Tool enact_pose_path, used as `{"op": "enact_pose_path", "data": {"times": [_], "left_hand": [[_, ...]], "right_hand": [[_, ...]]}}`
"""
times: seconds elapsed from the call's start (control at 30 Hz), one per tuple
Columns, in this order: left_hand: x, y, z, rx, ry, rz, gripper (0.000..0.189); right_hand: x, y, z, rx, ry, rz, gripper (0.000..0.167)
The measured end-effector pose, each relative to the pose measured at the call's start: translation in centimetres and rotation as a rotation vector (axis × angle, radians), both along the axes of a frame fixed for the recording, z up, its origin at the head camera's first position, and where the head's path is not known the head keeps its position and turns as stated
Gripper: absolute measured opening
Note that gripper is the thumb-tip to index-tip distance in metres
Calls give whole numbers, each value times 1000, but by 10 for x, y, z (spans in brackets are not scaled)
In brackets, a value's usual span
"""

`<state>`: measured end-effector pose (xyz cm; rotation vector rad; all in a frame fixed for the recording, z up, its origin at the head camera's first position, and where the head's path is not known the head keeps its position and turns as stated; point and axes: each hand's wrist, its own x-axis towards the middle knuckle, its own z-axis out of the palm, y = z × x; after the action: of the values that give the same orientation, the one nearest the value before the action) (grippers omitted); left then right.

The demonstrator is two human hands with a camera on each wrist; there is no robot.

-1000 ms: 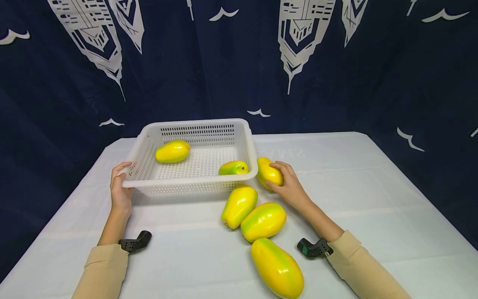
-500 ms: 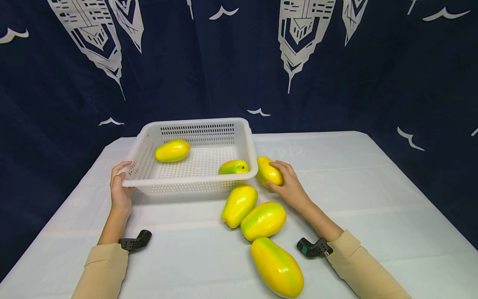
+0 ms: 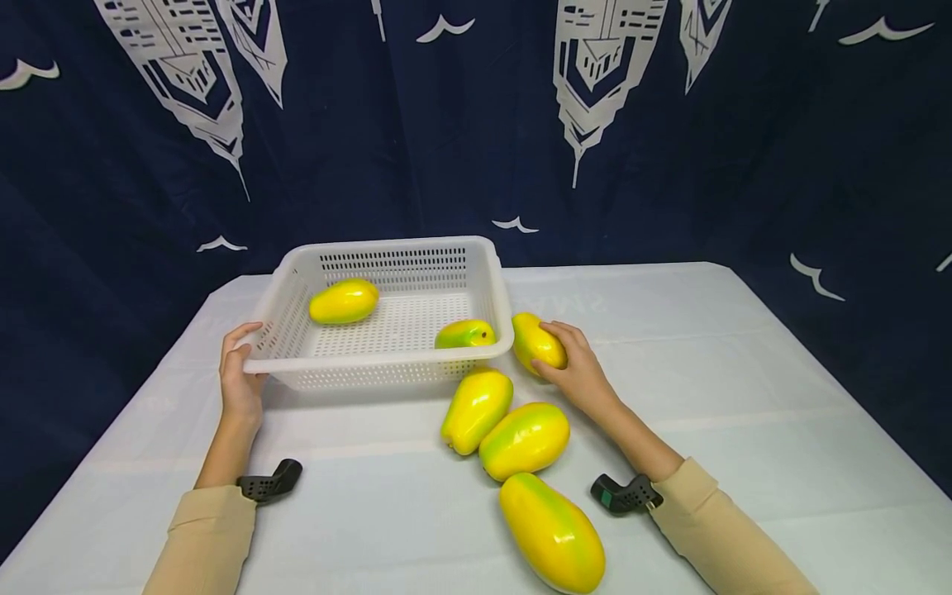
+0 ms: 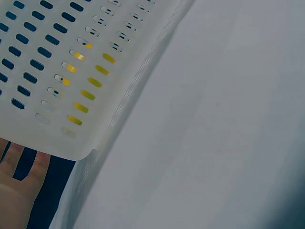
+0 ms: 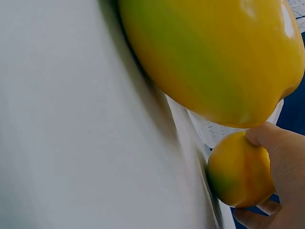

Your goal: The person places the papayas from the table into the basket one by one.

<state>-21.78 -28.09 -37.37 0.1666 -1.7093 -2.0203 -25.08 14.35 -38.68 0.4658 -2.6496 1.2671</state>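
Observation:
A white perforated plastic basket [image 3: 387,359] stands at the back of the table. My left hand [image 3: 241,376] holds its front left corner, fingers along the side wall; the left wrist view shows the basket wall close up. One papaya [image 3: 345,301] lies inside at the left, another papaya [image 3: 464,333] at the front right, partly hidden by the rim. Just outside the right wall, my right hand [image 3: 580,373] grips a yellow papaya [image 3: 537,343], thumb on the near side. In the right wrist view this papaya [image 5: 238,169] rests against the cloth.
Three more papayas lie on the white tablecloth [image 3: 357,496] in front: one papaya [image 3: 478,411] by the basket, a second papaya [image 3: 525,441] beside it, and a large papaya [image 3: 553,533] nearest me. A dark blue curtain [image 3: 416,132] hangs behind the table.

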Motion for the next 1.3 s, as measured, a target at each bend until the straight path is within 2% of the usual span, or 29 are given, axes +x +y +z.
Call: {"op": "enact_pose_path", "data": {"times": [0.63, 1.3], "left_hand": [[0, 0, -5, 14, 17, -7, 32], [-1, 0, -2, 35, 32, -9, 32]], "right_hand": [[3, -2, 4, 15, -26, 14, 58], [2, -1, 15, 30, -32, 3, 58]]}}
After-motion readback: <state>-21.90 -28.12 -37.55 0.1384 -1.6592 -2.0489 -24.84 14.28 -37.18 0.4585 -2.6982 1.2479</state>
